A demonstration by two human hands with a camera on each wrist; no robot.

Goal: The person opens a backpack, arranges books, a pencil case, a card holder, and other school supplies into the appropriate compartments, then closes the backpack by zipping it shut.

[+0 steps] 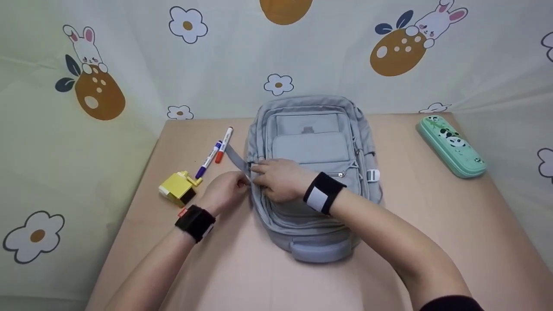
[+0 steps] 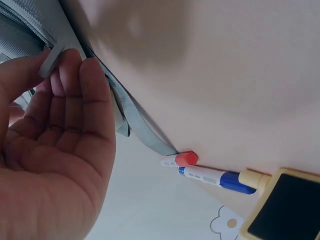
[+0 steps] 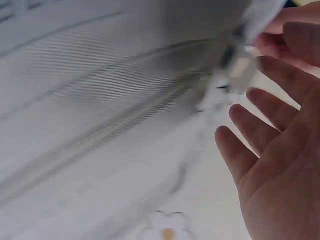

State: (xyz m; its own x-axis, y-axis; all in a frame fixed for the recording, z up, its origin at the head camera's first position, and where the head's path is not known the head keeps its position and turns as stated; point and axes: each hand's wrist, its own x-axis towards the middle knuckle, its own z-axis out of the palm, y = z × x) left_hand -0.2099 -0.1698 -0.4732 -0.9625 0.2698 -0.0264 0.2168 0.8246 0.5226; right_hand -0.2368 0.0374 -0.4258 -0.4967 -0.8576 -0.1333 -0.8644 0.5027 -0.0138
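Note:
A grey backpack [image 1: 309,147] lies on the table with its front pockets facing up. My left hand [image 1: 224,192] is at the bag's left side, where thumb and fingertips pinch a grey zipper pull [image 2: 52,61] at the end of a zipper. Over the left edge of the bag reaches my right hand [image 1: 283,179], palm down. In the right wrist view its fingers [image 3: 237,150] are spread and loosely extended, close to the bag's side and the left hand. A grey strap [image 1: 235,157] runs out from the bag beside the left hand.
Left of the bag lie a red-capped marker [image 1: 224,144] and a purple-blue-capped marker [image 1: 208,160]. Nearer stands a small yellow box-shaped object [image 1: 178,188] with a crank-like arm. A green panda pencil case [image 1: 451,147] lies at the right. Patterned cloth [image 1: 233,56] hangs behind the table.

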